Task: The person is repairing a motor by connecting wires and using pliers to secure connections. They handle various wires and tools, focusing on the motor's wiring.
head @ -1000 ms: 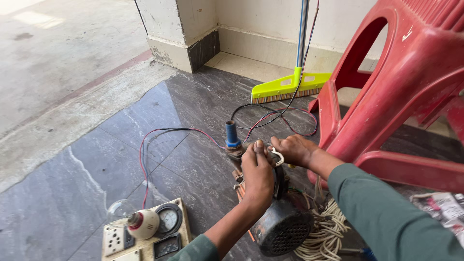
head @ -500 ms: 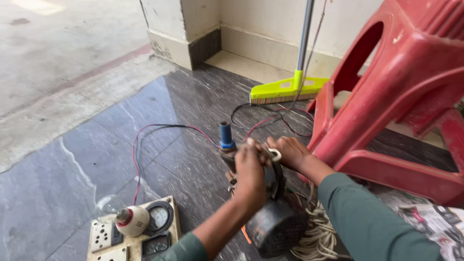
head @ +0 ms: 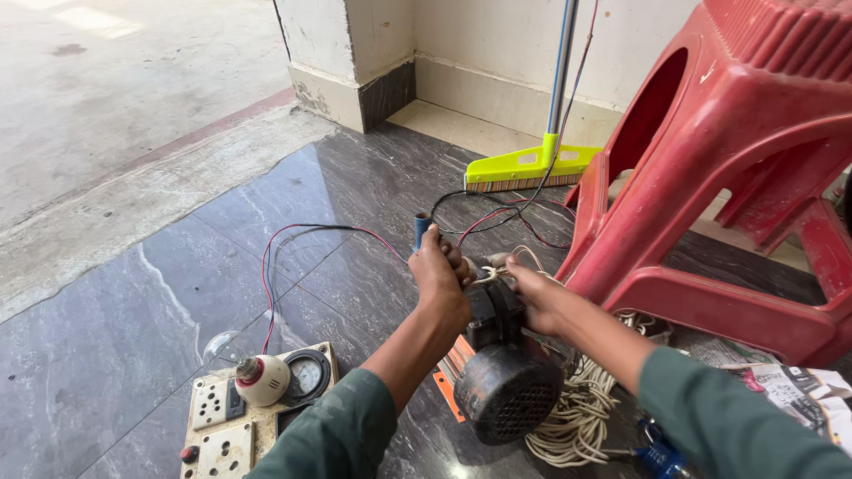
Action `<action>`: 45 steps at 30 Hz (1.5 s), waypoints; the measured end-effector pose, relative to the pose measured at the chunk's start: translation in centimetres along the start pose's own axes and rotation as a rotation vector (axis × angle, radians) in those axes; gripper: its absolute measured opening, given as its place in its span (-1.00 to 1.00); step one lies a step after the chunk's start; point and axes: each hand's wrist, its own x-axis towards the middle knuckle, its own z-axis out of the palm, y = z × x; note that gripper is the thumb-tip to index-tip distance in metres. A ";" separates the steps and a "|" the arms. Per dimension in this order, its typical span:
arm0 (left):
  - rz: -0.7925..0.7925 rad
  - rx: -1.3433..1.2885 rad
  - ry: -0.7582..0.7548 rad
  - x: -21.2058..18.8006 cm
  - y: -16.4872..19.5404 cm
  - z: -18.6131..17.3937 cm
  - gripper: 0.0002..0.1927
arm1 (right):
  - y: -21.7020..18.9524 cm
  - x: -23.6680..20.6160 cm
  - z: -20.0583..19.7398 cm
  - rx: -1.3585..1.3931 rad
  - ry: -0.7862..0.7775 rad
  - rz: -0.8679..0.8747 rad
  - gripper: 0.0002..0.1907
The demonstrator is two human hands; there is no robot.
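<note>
Down on the dark, glossy stone floor sits a small black electric motor with a ribbed, perforated end cap, resting on an orange base plate — and both hands are on its top.

The left hand is closed tight, fingers curled right around a blue cylindrical handle whose tip pokes up above the knuckles; what the handle belongs to is hidden by the fist. The right hand comes in from the other side, fingers bent and pinched at a bit of pale wire on top of the motor — how firmly it grips I cannot tell, the fingertips are tucked out of sight.

Just beside the motor, on its right, lies a loose coil of off-white cord. Red and black thin wires loop across the floor from the motor area toward a worn cream test board with sockets, switches and a round dial gauge, and a white bulb with a red collar lies on that board.

Behind, a tipped red plastic chair stands close to the right arm, a yellow-green broom head on a metal pole leans by the wall, and printed paper lies at the right edge.
</note>
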 end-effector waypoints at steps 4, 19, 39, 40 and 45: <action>0.046 0.079 -0.064 -0.3 -1.6 -0.1 -0.59 | -1.2 2.4 1.9 0.113 0.093 0.129 -0.72; 0.165 0.262 -0.224 -4.0 -3.2 -1.7 -0.53 | -4.2 5.4 2.7 0.222 0.221 0.013 -0.63; 0.283 0.495 -0.175 -9.3 -3.2 -0.3 -0.48 | -4.1 9.5 3.8 0.182 0.256 0.007 -0.50; 0.292 0.532 -0.165 -9.5 -3.1 -0.4 -0.46 | -4.1 9.6 3.9 0.182 0.263 0.008 -0.49; 0.304 0.669 -0.104 -10.6 -2.3 -1.4 -0.48 | -4.2 10.1 4.7 0.183 0.307 -0.010 -0.46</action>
